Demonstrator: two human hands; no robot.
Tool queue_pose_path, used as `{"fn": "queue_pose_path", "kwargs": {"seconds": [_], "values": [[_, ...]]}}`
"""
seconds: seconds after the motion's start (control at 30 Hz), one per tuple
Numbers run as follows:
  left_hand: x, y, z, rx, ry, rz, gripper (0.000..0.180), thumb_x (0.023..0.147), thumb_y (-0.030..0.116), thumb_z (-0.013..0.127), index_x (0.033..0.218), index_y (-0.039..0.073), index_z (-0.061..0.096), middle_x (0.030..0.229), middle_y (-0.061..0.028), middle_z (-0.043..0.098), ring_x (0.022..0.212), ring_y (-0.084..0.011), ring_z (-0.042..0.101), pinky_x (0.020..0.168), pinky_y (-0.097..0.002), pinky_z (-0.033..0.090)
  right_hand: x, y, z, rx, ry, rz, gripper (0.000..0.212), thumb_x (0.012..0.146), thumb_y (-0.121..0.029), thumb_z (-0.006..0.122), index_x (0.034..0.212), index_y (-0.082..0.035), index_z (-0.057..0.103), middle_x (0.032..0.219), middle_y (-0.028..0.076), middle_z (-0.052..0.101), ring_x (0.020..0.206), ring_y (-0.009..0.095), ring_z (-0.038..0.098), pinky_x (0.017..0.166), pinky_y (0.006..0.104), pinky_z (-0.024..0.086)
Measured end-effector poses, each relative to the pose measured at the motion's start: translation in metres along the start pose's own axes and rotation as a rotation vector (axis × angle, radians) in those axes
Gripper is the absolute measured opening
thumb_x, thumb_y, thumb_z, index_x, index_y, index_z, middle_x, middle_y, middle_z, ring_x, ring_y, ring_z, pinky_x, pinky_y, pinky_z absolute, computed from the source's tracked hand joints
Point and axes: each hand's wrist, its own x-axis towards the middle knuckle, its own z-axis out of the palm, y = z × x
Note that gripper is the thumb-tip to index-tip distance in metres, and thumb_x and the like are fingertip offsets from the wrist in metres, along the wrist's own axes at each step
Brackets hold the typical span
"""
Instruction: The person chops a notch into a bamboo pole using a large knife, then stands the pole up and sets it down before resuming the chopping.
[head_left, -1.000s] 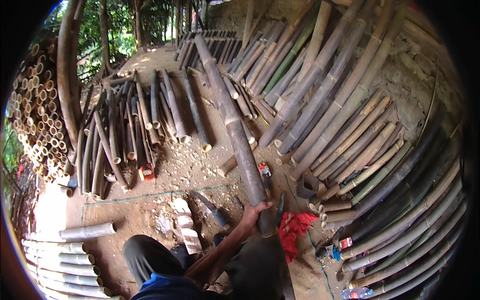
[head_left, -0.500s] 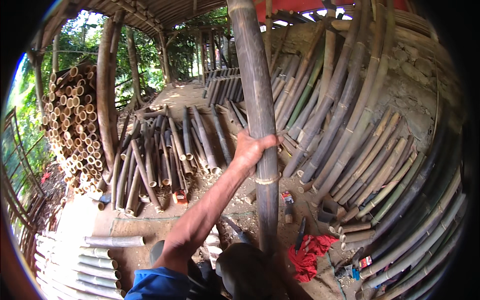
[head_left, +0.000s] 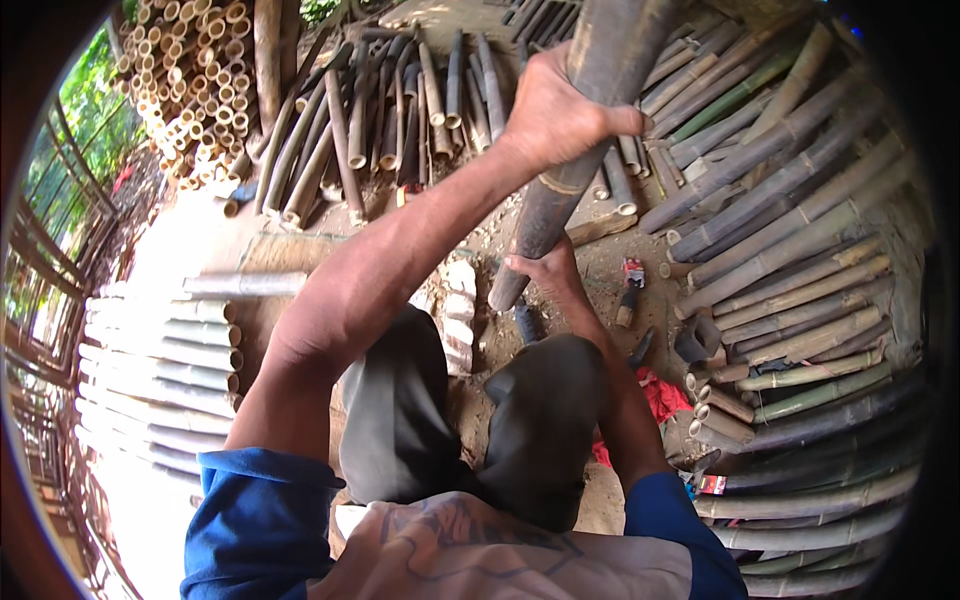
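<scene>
bamboo pole (head_left: 590, 110) lifted nearer | left hand (head_left: 550, 115) higher | right hand (head_left: 548, 272) joined

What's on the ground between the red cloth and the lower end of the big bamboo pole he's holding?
In the head view, a red-handled tool lies on bare dirt between the red cloth and the bamboo pole.

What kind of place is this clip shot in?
Most likely an open-air bamboo workshop or yard: stacked cut bamboo ends, bamboo poles laid all around on bare dirt ground, and both hands gripping a thick bamboo pole.
</scene>
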Motion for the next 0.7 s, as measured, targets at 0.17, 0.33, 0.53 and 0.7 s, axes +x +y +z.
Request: {"fn": "queue_pose_path", "kwargs": {"seconds": [0.17,0.33,0.53,0.7], "values": [[-0.036,-0.048,-0.017,0.086,-0.158,-0.052,0.070,0.066,0.024,0.090,0.122,-0.006,0.062,0.106,-0.0192,0.073,0.096,-0.0290,0.074,0.089,-0.0402,0.063,-0.024,0.069,0.009,-0.075,-0.015,0.151,0.073,0.073,-0.008,0.088,0.137,-0.002,0.053,0.122,0.013,0.069,0.111,0.023,0.067,0.099,0.0387,0.054],[-0.028,-0.069,-0.027,-0.083,-0.154,-0.220,0.064,0.069,0.022,0.090,0.120,-0.004,0.061,0.104,-0.0166,0.073,0.087,-0.0264,0.074,0.082,-0.0397,0.065,0.005,0.088,-0.031,-0.223,-0.221,0.248,0.081,0.075,-0.007,0.086,0.145,-0.005,0.047,0.137,0.015,0.061,0.123,0.027,0.061,0.109,0.0403,0.049],[-0.027,-0.074,-0.045,-0.016,-0.091,-0.211,0.065,0.072,0.020,0.087,0.125,-0.008,0.060,0.104,-0.0163,0.074,0.089,-0.0240,0.075,0.079,-0.0379,0.065,0.106,-0.129,-0.066,0.243,0.246,-0.063,0.056,0.102,-0.042,0.069,0.146,-0.011,0.052,0.126,0.008,0.069,0.112,0.017,0.067,0.095,0.0396,0.057],[-0.024,-0.075,-0.048,-0.109,-0.102,-0.278,0.056,0.074,0.015,0.086,0.120,-0.003,0.061,0.098,-0.0111,0.074,0.085,-0.0222,0.075,0.078,-0.0351,0.065,0.156,-0.265,-0.015,0.021,0.122,-0.619,0.089,0.077,-0.049,0.090,0.137,0.004,0.050,0.114,0.018,0.068,0.111,0.027,0.068,0.088,0.0474,0.061]]}}
